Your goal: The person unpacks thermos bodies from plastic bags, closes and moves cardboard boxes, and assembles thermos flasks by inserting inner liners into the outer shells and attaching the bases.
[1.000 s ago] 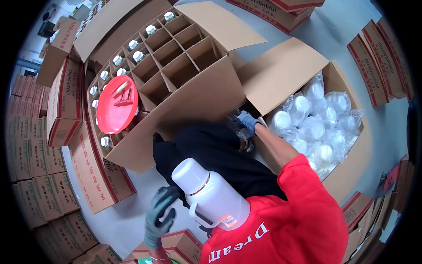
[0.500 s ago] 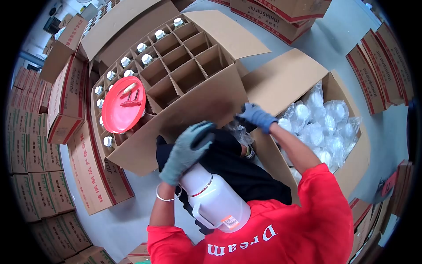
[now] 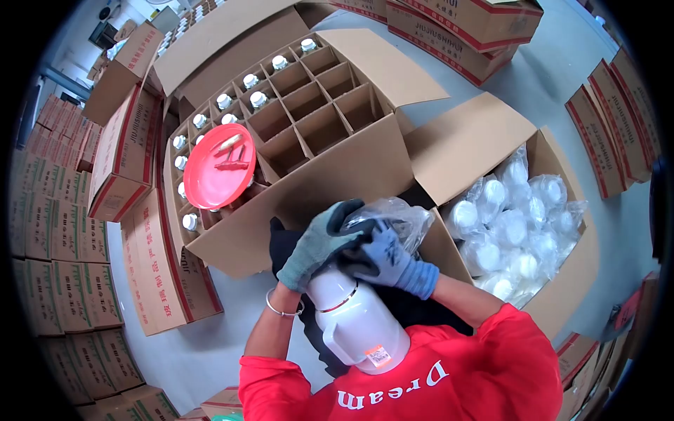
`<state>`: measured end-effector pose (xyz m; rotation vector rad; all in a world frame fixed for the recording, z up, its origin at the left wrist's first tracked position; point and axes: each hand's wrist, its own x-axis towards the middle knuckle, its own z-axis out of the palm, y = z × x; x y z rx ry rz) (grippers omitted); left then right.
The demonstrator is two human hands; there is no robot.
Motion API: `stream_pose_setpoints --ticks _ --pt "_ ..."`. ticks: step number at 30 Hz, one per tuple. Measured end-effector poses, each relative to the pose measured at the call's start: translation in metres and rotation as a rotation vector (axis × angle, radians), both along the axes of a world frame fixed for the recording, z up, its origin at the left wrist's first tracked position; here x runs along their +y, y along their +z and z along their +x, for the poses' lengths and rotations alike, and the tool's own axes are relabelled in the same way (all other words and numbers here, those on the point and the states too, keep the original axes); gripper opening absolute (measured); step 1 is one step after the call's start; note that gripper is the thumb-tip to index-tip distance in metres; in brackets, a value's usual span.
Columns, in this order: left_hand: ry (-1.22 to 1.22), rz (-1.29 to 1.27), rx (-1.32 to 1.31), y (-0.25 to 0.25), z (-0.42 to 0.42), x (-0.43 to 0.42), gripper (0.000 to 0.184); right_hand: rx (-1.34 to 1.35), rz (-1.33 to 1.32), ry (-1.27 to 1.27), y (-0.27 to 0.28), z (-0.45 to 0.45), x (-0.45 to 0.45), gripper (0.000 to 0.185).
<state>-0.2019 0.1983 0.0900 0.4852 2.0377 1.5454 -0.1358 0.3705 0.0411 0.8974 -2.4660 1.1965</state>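
Observation:
My left hand (image 3: 319, 242), in a grey-green glove with dark palm, is curled at the near edge of a crumpled clear plastic bag (image 3: 404, 219). Against its fingertips my right hand (image 3: 393, 259), in a blue-grey glove, is closed on the same bag. Whatever the bag holds is hidden by the fingers. Just below the hands a white jug (image 3: 361, 323) with a handle and an orange label leans in my lap, its top partly behind my left hand.
A large divided carton (image 3: 330, 168) holds several white-capped bottles, with a red dish (image 3: 214, 175) on top. To the right, an open carton (image 3: 562, 281) contains several plastic-wrapped white items (image 3: 509, 228). Stacked boxes (image 3: 63, 238) stand at the left; more cartons (image 3: 456, 42) are at the back.
My right hand has come from beside the right carton towards my lap, bringing the plastic bag. My left hand has risen from the lower left to meet it above the jug.

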Motion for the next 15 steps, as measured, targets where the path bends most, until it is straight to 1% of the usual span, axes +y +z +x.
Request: stream_pose_setpoints --ticks 1,2,3,5,6,7,8,9,10,11,12,13,14,15 --pt "0.006 0.001 -0.056 0.003 -0.002 -0.004 0.039 -0.016 0.12 -0.035 -0.006 0.006 -0.012 0.052" --pt "0.1 -0.021 0.017 0.009 0.0 -0.006 0.033 0.021 0.049 -0.022 -0.004 0.002 -0.013 0.052" --pt "0.282 0.036 0.046 -0.007 -0.002 -0.015 0.024 0.054 -0.02 -0.005 -0.001 -0.002 -0.015 0.052" --pt "0.605 0.46 -0.121 -0.028 -0.009 -0.045 0.024 -0.323 -0.483 0.047 -0.001 -0.004 -0.017 0.049" --pt "0.598 0.4 0.068 -0.05 -0.015 -0.075 0.027 -0.351 -0.446 -0.152 -0.021 -0.008 -0.015 0.037" --pt "0.537 0.199 0.357 -0.047 -0.003 -0.082 0.033 -0.546 -0.568 -0.165 -0.022 -0.015 -0.011 0.032" --pt "0.526 -0.062 0.68 -0.042 0.008 -0.088 0.041 -0.733 -0.702 -0.2 -0.023 -0.022 -0.006 0.03" --pt "0.568 -0.281 0.974 -0.038 0.02 -0.095 0.05 -0.918 -0.753 -0.234 0.007 -0.022 -0.002 0.029" --pt "0.587 -0.368 1.059 -0.045 0.033 -0.104 0.043 -0.864 -0.793 -0.207 0.014 -0.022 -0.006 0.037" --pt "0.598 -0.458 1.134 -0.058 0.049 -0.117 0.037 -0.852 -0.777 -0.171 0.009 -0.018 -0.007 0.037" --pt "0.567 -0.345 0.822 -0.072 0.067 -0.133 0.032 -0.838 -0.76 -0.137 -0.002 -0.012 -0.005 0.038" --pt "0.562 -0.177 0.509 -0.078 0.088 -0.139 0.029 -0.819 -0.743 -0.103 -0.008 -0.006 -0.007 0.038" --pt "0.604 -0.029 0.203 -0.083 0.108 -0.145 0.029 -1.094 -0.839 -0.079 0.025 0.012 -0.007 0.039" --pt "0.662 0.173 -0.111 -0.083 0.132 -0.142 0.029 -1.029 -0.882 -0.052 0.0 0.036 -0.007 0.036"
